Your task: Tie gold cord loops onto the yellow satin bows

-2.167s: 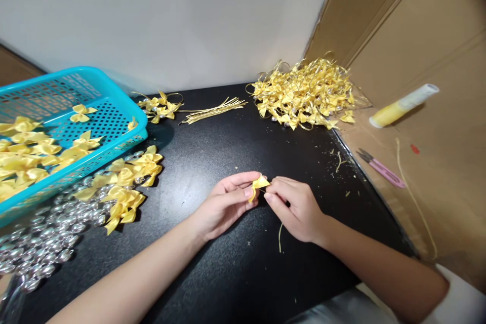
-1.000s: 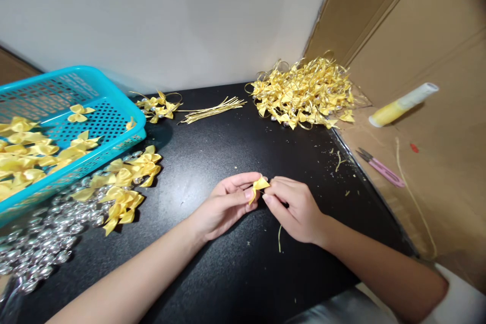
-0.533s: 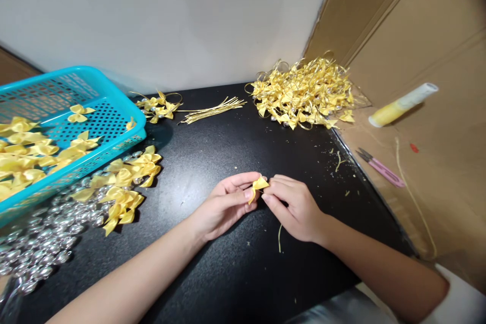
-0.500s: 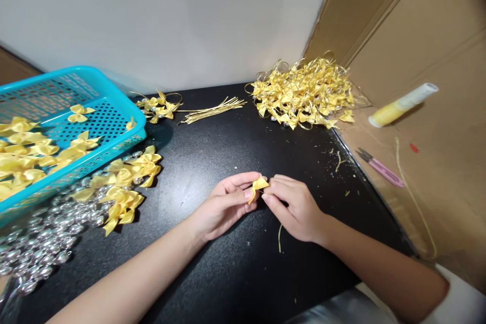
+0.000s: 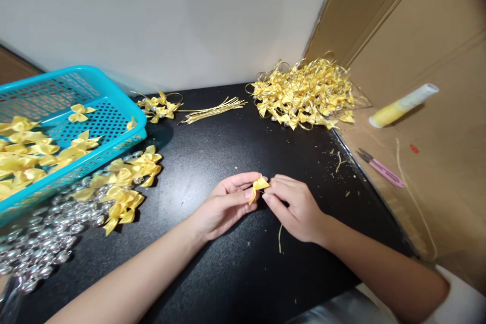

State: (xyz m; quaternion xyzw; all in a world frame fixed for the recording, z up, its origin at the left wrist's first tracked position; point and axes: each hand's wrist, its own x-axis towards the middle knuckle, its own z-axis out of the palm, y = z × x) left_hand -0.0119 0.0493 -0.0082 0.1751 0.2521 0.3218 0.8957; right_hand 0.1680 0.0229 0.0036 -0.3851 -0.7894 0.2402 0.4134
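Observation:
Between thumb and fingers, my left hand [image 5: 231, 202] pinches a yellow ribbon bow [image 5: 259, 186] over the dark table. My right hand [image 5: 294, 207] is closed at the bow's right side, its fingertips close together. A thin yellow cord [image 5: 280, 239] hangs out below that hand, and a fine strand shows between its fingers and the bow. The rest of the cord is hidden inside the right hand.
At left stands a blue basket [image 5: 129, 143] of yellow bows, beside silver beads [image 5: 45, 243]. Gold ties [image 5: 216, 110] lie at the back, near a heap of finished bows [image 5: 304, 93]. Pink-handled scissors [image 5: 385, 172] and a thread spool [image 5: 404, 105] rest on cardboard at right.

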